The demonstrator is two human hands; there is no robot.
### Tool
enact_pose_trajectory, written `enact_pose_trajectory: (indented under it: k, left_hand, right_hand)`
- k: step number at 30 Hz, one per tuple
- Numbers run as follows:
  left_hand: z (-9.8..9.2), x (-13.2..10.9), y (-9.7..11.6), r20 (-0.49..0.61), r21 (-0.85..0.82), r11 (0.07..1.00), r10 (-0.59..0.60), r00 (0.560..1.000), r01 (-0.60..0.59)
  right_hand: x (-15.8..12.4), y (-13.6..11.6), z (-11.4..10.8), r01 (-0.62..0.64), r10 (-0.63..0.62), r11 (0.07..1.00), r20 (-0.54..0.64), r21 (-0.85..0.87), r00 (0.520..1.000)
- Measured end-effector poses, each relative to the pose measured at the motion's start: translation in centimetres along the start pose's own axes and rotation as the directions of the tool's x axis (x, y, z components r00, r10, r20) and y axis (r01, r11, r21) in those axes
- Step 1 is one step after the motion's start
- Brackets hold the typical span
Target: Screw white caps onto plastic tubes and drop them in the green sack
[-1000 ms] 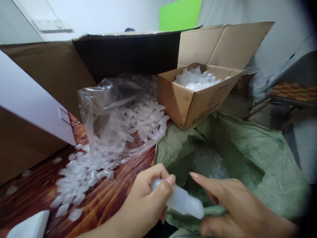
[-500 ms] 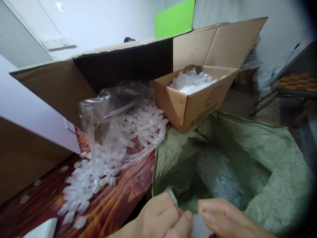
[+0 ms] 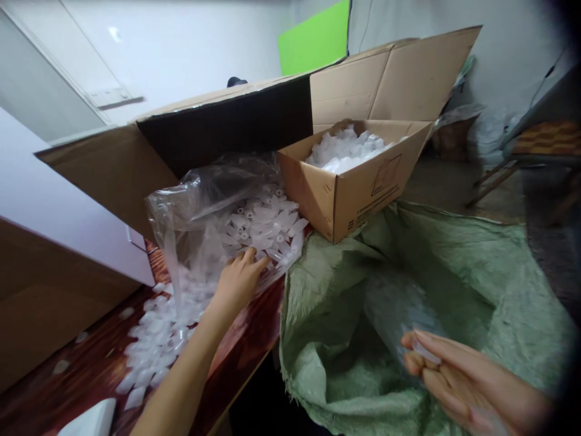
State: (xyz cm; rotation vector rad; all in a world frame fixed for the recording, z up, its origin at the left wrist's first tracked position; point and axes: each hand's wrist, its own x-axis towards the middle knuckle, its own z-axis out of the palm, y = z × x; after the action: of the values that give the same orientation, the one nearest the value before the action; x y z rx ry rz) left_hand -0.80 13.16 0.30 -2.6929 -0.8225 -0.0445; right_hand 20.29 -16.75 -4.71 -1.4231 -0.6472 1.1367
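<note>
My left hand (image 3: 240, 277) reaches over tapered translucent plastic pieces (image 3: 261, 227), which lie in and around a clear plastic bag (image 3: 181, 209). Its fingers are apart at the pile's near edge, and I see nothing held in them. Over a green woven sack (image 3: 327, 315), my right hand (image 3: 458, 378) is closed, with a small whitish plastic piece (image 3: 425, 351) pinched between thumb and fingers. Another pale piece (image 3: 488, 421) shows by its palm, partly cut off by the frame. Short plastic caps (image 3: 157, 339) lie heaped left of my left forearm.
A cardboard box (image 3: 308, 197) full of short white pieces stands beyond the sack. A larger opened carton (image 3: 113, 163) lies behind the bag. A white object (image 3: 91, 418) sits on the reddish wooden table (image 3: 231, 369). A chair (image 3: 540, 145) stands at right.
My hands were together over the sack's near edge, around a whitish piece. They have separated: the left moved forward and left to the tapered pieces, the right moved right, holding a piece.
</note>
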Motion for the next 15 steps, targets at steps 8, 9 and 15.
enact_pose_trajectory:
  k: [8, 9, 15]
  left_hand:
    - [0.9, 1.3, 0.2, -0.015, -0.042, 0.999, -0.019, 1.000, 0.018]
    - [0.4, 1.1, 0.3, -0.018, -0.058, 0.998, -0.024, 1.000, 0.023]
    - [-5.2, -2.1, 3.7, -0.105, -0.550, 0.821, 0.117, 0.988, -0.156]
  right_hand:
    - [1.0, -1.6, 3.8, -0.135, 0.147, 0.986, 0.127, -0.094, 0.981]
    - [1.2, -2.0, 4.1, -0.089, 0.108, 0.984, 0.123, -0.156, 0.987]
    - [2.4, -6.0, 6.0, 0.326, -0.357, 0.751, 0.062, -0.574, 0.932]
